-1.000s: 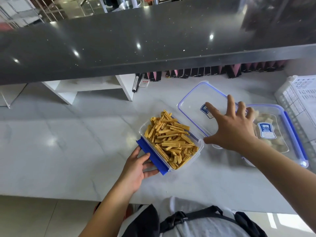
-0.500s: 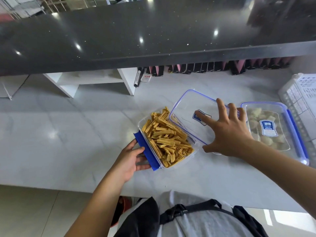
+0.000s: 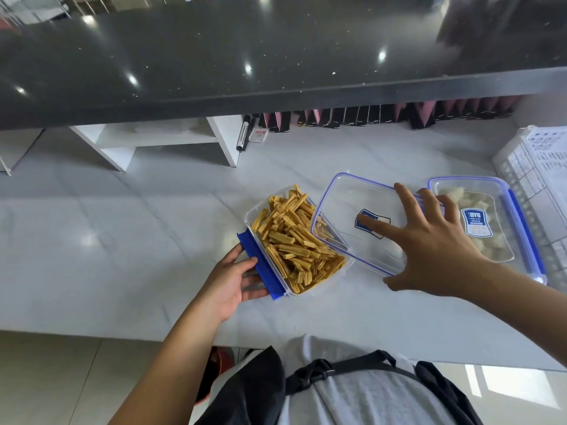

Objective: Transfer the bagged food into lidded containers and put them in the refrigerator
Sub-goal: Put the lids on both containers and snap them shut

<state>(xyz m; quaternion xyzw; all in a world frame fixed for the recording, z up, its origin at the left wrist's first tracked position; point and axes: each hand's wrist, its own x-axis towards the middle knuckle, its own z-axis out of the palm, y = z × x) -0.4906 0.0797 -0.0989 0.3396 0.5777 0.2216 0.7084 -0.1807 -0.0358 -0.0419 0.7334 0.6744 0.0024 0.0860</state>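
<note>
We're looking down on a white marble tabletop [image 3: 122, 256] with a glossy dark ledge [image 3: 276, 56] overhanging its far edge and pale floor tiles below its near edge. A white riser [image 3: 147, 142] stands under the ledge, with one marker [image 3: 242, 134] leaning against it.

We count two containers and one loose lid. The open container [image 3: 319, 279], heaped with yellow dried strips [image 3: 294, 240], sits mid-tabletop. The lidded container [image 3: 484, 225] of pale chunks is near the right edge, just beside a white basket [image 3: 537, 179].

Both hands are in. The left hand [image 3: 230, 280] has its grip curled around the blue clasp [image 3: 260, 265] at the open container's near-left end. The right hand [image 3: 435, 240] has a wide grip, fingers splayed flat on the loose lid [image 3: 346, 210]. The lid is tilted, its left edge overlapping the open container's right rim.

Broad marble runs from the open container toward the left edge. On the right, lid, lidded container and basket crowd together.
</note>
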